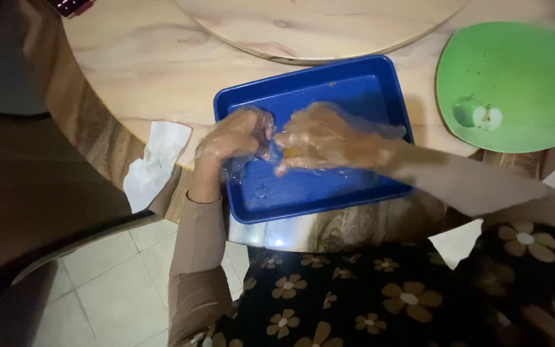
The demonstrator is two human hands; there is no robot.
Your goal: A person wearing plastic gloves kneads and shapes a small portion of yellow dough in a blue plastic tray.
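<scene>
- Left hand (236,138), in a clear plastic glove, is curled shut over the blue tray (354,83), mid-frame.
- Right hand (319,138), gloved, pinches a small orange piece (290,151).
- Green plate (534,58) sits upper right.

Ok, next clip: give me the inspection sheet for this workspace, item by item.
Surface: round pale wooden table with a raised round wooden board at its middle.
Job's things: blue rectangular tray at the table's near edge; a small orange-brown piece between the hands, too blurred to identify.
Clutter: white paper tissue hanging over the edge; green square plate with an apple picture; dark object at the far left corner.
Grippers: left hand and right hand, both in clear plastic gloves, meeting over the tray; grip unclear.
Cables: nothing seen.
Surroundings: tiled floor, dark chair to the left.
</scene>
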